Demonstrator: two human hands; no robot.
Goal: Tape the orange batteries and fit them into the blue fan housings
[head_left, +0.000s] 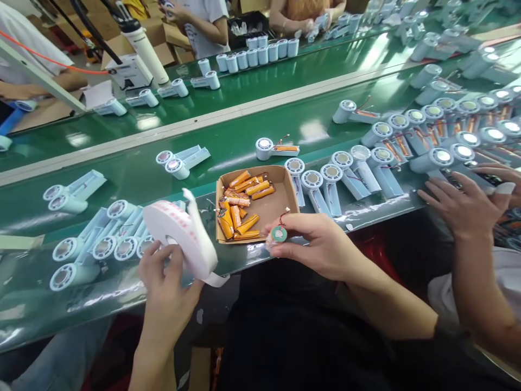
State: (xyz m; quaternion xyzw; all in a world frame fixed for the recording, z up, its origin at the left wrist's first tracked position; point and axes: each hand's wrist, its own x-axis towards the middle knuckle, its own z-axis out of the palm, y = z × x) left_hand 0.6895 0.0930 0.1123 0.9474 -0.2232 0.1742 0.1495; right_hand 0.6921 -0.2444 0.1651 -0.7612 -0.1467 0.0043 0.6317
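Observation:
My left hand (169,271) grips a roll of white tape (179,228) printed with pink marks, and a loose end sticks up from it. Between the thumb and fingers of my right hand (313,241) is a battery (278,234), its green end facing me and thin wires rising from it. Just beyond both hands stands a shallow cardboard box (280,203) holding several orange-wrapped batteries (240,203) with wires. The box rests at the near edge of the green workbench (228,163).
Light-blue fan housings (311,182) stand in a row right of the box, and more housings (106,247) lie at the left. A co-worker's hands (468,201) handle housings at the right. Across the bench, other people work near a white upright tool (144,51).

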